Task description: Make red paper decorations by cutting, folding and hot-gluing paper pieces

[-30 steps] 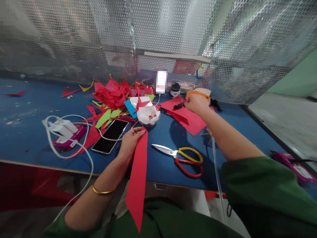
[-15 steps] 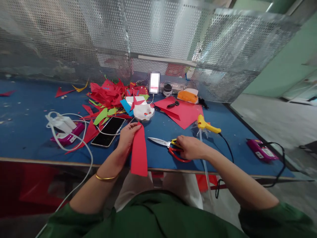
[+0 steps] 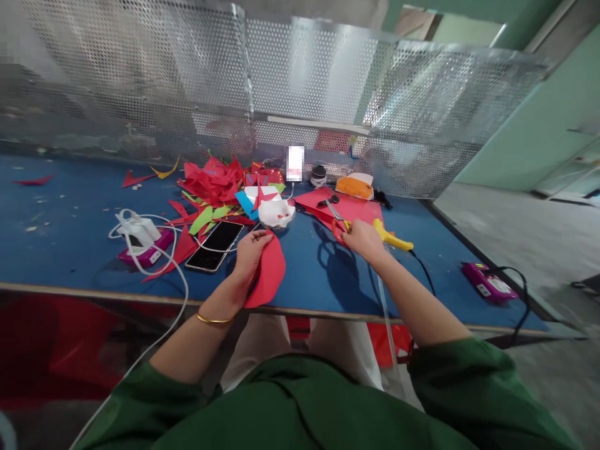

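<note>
Pinched between the fingers of my left hand (image 3: 250,253) is a piece of red paper (image 3: 272,270), curved along its right side and hanging down by the table's front edge. My right hand (image 3: 364,239) is closed around the handles of a pair of scissors (image 3: 338,219), raised above the table with the blades pointing up and left. Behind the blades lie larger red paper sheets (image 3: 370,209) with a small black tool (image 3: 328,200) on them. A yellow glue gun (image 3: 392,237) rests just right of my right hand.
A heap of red paper cutouts (image 3: 210,181) covers the back left. Nearer are a phone (image 3: 215,245), white cables with a charger (image 3: 139,230), and a white bowl (image 3: 276,214). A purple box (image 3: 487,282) sits far right. Perforated metal sheeting (image 3: 309,75) stands along the back.
My right hand has lifted the scissors up and away toward the red sheets. The red paper in my left hand has turned and now shows a rounded outline.
</note>
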The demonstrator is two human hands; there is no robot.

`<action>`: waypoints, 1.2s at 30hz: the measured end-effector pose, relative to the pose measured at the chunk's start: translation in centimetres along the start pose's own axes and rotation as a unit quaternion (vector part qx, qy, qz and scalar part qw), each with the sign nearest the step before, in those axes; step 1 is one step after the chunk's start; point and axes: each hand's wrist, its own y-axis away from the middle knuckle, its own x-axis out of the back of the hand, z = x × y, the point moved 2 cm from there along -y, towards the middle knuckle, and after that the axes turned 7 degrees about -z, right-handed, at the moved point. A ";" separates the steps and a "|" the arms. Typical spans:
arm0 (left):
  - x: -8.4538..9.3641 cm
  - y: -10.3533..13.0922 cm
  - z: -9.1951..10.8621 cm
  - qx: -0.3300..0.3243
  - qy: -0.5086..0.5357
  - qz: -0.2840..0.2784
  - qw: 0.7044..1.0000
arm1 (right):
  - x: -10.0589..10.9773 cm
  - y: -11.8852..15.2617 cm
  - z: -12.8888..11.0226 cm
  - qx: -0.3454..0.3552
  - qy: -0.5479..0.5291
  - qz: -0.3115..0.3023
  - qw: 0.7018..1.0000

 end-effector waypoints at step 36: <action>-4.0 3.8 6.6 -0.433 -0.387 -0.177 0.794 | 2.6 5.8 -2.0 0.332 -0.387 0.136 0.849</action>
